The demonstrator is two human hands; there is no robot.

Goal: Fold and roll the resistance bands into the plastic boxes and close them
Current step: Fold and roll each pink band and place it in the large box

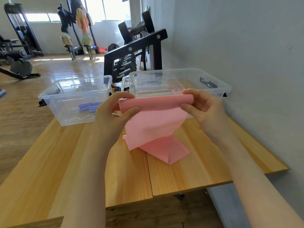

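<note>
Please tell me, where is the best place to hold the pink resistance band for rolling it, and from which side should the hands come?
Probably at the two ends of the rolled top edge of the pink band, one hand from each side, as the left hand and right hand pinch it now. That edge is already curled, the rest hangs slack to the wooden table, so end grips keep the roll straight.

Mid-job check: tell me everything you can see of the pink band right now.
The pink band is a wide, thin, matte sheet that looks like rubber. Its top edge is rolled into a loose tube, pinched at the ends by the left hand and right hand. The rest hangs down, twists, and lies folded on the wooden table, in front of the clear boxes.
</note>
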